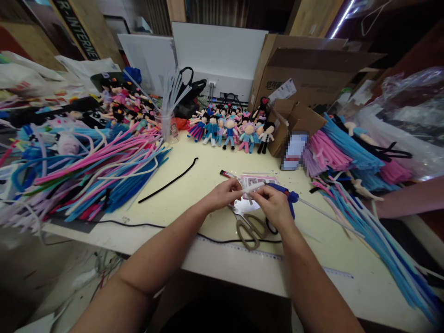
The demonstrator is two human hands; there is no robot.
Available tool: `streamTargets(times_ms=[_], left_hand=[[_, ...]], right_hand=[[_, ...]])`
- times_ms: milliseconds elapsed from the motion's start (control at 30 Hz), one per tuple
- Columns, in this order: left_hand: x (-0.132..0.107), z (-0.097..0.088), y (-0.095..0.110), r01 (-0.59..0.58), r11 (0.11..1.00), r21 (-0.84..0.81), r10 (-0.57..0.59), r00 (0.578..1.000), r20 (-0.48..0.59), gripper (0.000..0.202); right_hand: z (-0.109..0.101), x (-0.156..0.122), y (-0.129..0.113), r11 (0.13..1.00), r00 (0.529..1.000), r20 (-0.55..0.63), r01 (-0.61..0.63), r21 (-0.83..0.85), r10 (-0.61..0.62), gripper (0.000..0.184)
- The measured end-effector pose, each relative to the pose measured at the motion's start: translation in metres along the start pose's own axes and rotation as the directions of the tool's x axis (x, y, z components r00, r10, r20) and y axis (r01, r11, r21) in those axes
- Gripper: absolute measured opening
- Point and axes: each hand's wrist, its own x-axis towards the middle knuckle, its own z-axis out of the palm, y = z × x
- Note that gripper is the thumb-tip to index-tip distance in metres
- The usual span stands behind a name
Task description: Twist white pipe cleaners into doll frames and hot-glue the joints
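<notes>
My left hand [227, 192] and my right hand [275, 203] meet above the middle of the table, fingertips pinched. Between them is a small white piece [255, 188], partly hidden by the fingers; its exact kind is hard to make out. Behind and beside my right hand lies a blue glue gun [293, 197], with a long translucent glue stick [329, 216] running out to the right. Scissors with greyish-tan handles [248, 236] rest on the table just below my hands. A pink-edged printed card [265, 179] lies beyond the fingers.
Bundles of coloured chenille stems [114, 171] cover the left, with more blue stems [360, 148] at right. Several small dolls [231, 132] stand at the back beside a cardboard box [305, 69]. A black stem [168, 181], a cable [145, 225] and a ruler [336, 272] lie on the table.
</notes>
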Motion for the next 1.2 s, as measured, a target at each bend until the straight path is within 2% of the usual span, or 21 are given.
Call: streamTargets(times_ms=[433, 767, 867, 1000, 1200], left_hand=[[0.0002, 0.0036, -0.004, -0.038, 0.997, 0.067, 0.041, 0.998, -0.046, 0.017], [0.002, 0.0075, -0.0039, -0.016, 0.998, -0.067, 0.014, 0.999, -0.037, 0.019], [0.0021, 0.0074, -0.0025, -0.042, 0.997, -0.072, 0.039, 0.998, -0.04, 0.023], [0.0026, 0.0068, -0.0015, -0.072, 0.997, -0.036, 0.071, 0.997, -0.038, 0.021], [0.0041, 0.009, 0.0004, -0.072, 0.992, -0.105, 0.066, 0.996, -0.064, 0.02]], right_hand=[[0.0018, -0.0008, -0.0012, 0.999, 1.0, 0.002, -0.031, -0.014, 0.031, 0.029], [0.0058, 0.0002, 0.0025, 0.991, 0.991, -0.007, -0.13, -0.007, 0.13, 0.027], [0.0077, 0.0008, 0.0044, 0.987, 0.987, -0.016, -0.157, -0.009, 0.157, 0.026], [0.0071, 0.0009, 0.0017, 0.985, 0.986, -0.016, -0.169, -0.033, 0.168, 0.026], [0.0042, 0.0009, -0.0054, 0.986, 0.987, -0.008, -0.161, -0.036, 0.16, 0.022]])
